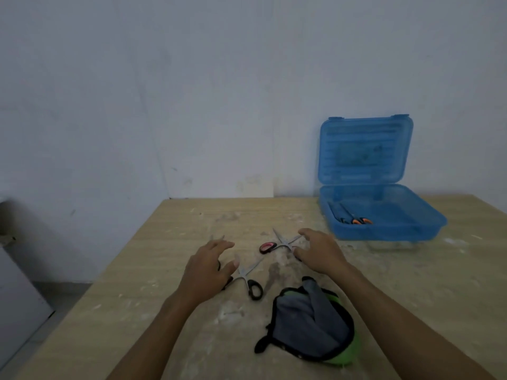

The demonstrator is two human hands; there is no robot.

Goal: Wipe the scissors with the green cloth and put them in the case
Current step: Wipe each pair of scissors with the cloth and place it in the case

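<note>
black-handled scissors, blades toward far-right

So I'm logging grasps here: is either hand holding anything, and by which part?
Nothing is held. The left hand hovers over the black-handled scissors, the right hand over the red-handled scissors, fingers spread.
</note>
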